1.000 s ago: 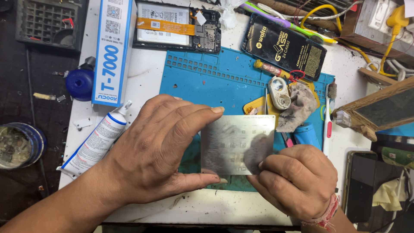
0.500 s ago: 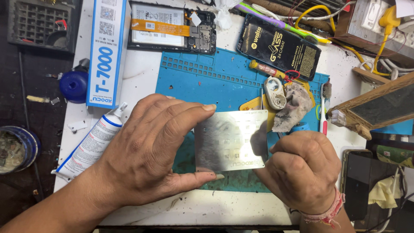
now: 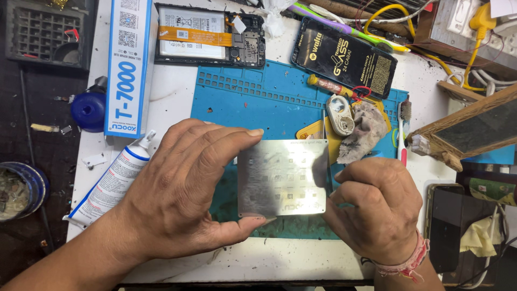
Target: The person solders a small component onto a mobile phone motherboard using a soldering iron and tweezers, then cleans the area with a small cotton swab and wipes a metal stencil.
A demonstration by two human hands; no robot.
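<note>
The left hand (image 3: 183, 194) pinches the steel stencil (image 3: 284, 178) by its left edge, thumb under the lower edge and forefinger along the top. The right hand (image 3: 377, 210) curls shut at the stencil's right edge, its grip on the plate. Under both lies a blue mat (image 3: 258, 97). Left of the left hand lies a glue tube (image 3: 110, 183); beyond, an opened phone (image 3: 210, 35).

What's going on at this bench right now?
A person holds a thin metal stencil plate over a blue work mat. The left hand pinches its left edge between thumb and fingers, and the right hand grips its right edge. A white glue tube lies to the left, and an opened phone lies above the mat.
</note>
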